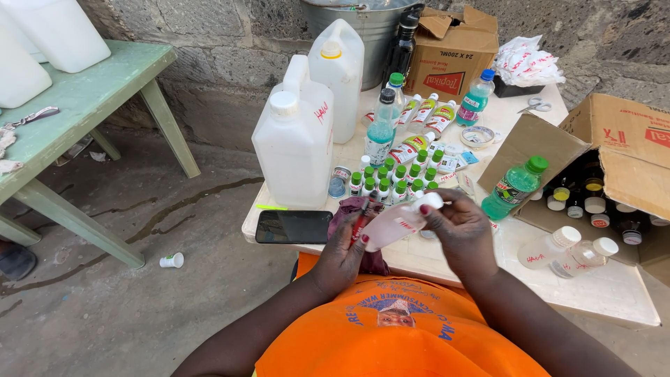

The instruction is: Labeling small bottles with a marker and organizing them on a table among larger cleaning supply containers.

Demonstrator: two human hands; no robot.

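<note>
Our left grip [347, 246] closed round small white bottle [398, 225] and pen [358, 225]; right grip [457, 230] pinching its cap [430, 202] over bench [614, 293].

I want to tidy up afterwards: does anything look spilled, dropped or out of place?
A small white bottle lies tipped on the concrete floor left of the table, and a dark wet streak runs across the floor nearby.

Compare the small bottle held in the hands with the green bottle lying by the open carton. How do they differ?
The held bottle is pale and translucent with a white cap; the green bottle is green with a green cap. The held bottle is lifted in both hands' grip; the green bottle lies on the table. Both are tilted plastic bottles with labels.
</note>
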